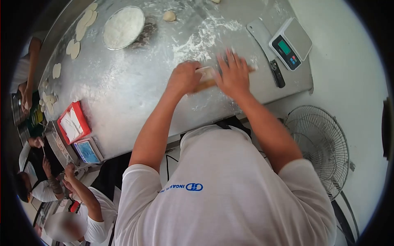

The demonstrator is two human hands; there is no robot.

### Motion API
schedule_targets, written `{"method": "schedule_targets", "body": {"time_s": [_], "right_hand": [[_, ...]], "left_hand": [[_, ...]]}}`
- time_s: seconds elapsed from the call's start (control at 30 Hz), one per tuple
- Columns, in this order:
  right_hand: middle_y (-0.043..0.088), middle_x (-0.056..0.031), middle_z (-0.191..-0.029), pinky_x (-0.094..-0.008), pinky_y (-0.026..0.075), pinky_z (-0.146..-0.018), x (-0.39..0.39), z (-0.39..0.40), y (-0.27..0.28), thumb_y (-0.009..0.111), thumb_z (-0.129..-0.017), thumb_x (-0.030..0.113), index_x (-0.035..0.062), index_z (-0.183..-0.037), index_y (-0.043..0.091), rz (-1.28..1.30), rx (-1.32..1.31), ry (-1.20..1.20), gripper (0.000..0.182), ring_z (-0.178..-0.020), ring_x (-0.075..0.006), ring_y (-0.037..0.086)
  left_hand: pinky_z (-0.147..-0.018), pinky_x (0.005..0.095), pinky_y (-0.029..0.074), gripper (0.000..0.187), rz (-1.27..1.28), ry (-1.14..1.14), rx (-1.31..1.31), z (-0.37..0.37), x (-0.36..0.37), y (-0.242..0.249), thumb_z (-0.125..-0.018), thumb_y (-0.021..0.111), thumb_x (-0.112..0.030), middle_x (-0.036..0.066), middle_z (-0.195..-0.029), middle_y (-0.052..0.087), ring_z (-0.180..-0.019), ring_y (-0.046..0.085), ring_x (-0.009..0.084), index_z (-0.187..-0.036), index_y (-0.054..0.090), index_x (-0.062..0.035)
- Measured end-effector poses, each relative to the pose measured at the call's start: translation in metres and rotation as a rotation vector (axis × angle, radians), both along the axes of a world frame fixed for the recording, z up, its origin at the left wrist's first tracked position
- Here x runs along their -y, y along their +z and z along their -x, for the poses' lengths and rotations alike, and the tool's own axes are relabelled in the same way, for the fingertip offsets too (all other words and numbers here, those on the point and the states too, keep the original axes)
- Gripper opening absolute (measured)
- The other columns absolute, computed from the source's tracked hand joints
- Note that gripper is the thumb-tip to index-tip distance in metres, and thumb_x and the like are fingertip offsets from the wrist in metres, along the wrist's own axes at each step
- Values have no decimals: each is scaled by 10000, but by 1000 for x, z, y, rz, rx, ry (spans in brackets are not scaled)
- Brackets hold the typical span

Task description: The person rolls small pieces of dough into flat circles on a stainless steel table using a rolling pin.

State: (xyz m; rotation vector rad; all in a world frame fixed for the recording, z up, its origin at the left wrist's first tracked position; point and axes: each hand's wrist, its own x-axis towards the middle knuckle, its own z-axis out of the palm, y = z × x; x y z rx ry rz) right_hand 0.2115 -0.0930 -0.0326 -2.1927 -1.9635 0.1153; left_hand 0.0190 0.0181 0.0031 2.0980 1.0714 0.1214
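Over the floured steel table (135,86), my left hand (184,78) is closed, its fingers curled at the edge of a small pale sheet of dough (207,73). My right hand (234,76) lies flat with fingers spread, its palm on a wooden rolling pin (205,85). Both hands are slightly blurred, and the right one hides much of the pin. A ball of dough (169,16) and a bowl of flour (124,28) sit farther back on the table.
A cleaver (266,51) and a digital scale (290,44) lie at the right. Flat dough rounds (86,20) line the far left edge. A red tray (83,117) and second scale (88,151) stand nearer left. Co-workers are at left; a fan (318,143) is at right.
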Motion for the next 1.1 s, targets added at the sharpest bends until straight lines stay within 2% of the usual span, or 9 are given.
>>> {"method": "schedule_targets", "body": {"time_s": [0.17, 0.4, 0.53, 0.57, 0.7, 0.8, 0.9, 1.0, 1.1], "right_hand": [[456, -230, -1633, -622, 244, -1243, 73, 1, 9, 649, -967, 488, 129, -1562, 536, 11, -91, 41, 703, -1494, -453, 424], [388, -190, -1691, -611, 223, -1266, -91, 4, -11, 515, -1035, 546, 152, -1613, 466, -81, 58, -92, 701, -1543, -417, 367], [443, -230, -1638, -599, 224, -1264, -19, 5, 3, 579, -1013, 511, 125, -1571, 516, -43, -26, -25, 682, -1518, -417, 402], [461, -238, -1621, -596, 233, -1258, 14, 4, 2, 602, -998, 511, 121, -1559, 534, -13, -6, 13, 687, -1505, -422, 419], [497, -240, -1588, -606, 274, -1228, 66, 0, 4, 635, -966, 524, 139, -1535, 569, -34, -70, 62, 690, -1462, -458, 452], [478, -223, -1615, -605, 268, -1237, -5, 3, 9, 609, -981, 545, 153, -1556, 549, -9, 22, 24, 699, -1480, -467, 424], [421, -224, -1656, -614, 254, -1245, -86, 3, -3, 555, -1036, 516, 162, -1596, 490, -111, -20, -65, 665, -1513, -443, 390], [394, -209, -1676, -593, 199, -1287, -90, 2, 0, 496, -1063, 515, 150, -1614, 456, -91, -41, -57, 663, -1554, -412, 342], [430, -225, -1651, -598, 219, -1267, -8, 3, -2, 581, -1010, 509, 124, -1572, 516, -13, -3, -11, 684, -1523, -421, 397]], "left_hand": [[-875, 472, 541, 219, 321, 94, 126, 16, 22, 0, -945, 702, -166, 221, -1004, 733, -984, 706, 415, -1123, 687, -40], [-845, 434, 564, 294, 212, 305, 185, 3, -7, -6, -957, 710, -168, 194, -989, 751, -915, 737, 377, -1231, 671, -68], [-913, 430, 550, 293, -28, -110, -113, 0, -9, 3, -973, 699, -192, 193, -1060, 753, -1031, 731, 359, -1237, 703, -64], [-901, 410, 535, 239, -1, -68, -21, 4, -5, -2, -978, 704, -200, 167, -1028, 734, -991, 709, 288, -1165, 707, -51], [-797, 366, 513, 190, 387, 149, 134, 18, 15, -7, -969, 702, -171, 133, -931, 685, -826, 621, 263, -1057, 637, -16], [-790, 382, 533, 207, 424, 193, 112, 21, 16, -8, -958, 709, -173, 147, -945, 708, -822, 668, 289, -1054, 623, -12], [-887, 484, 551, 259, 177, 281, 201, 6, -1, -1, -908, 688, -160, 235, -1057, 744, -988, 725, 438, -1121, 654, -16], [-878, 433, 564, 278, 188, 177, 58, -6, -16, 8, -946, 704, -182, 218, -1050, 754, -997, 747, 373, -1181, 687, -35], [-909, 449, 552, 264, 108, 8, 3, -1, -9, 7, -956, 691, -215, 224, -1062, 748, -1029, 722, 395, -1151, 730, -41]]}}
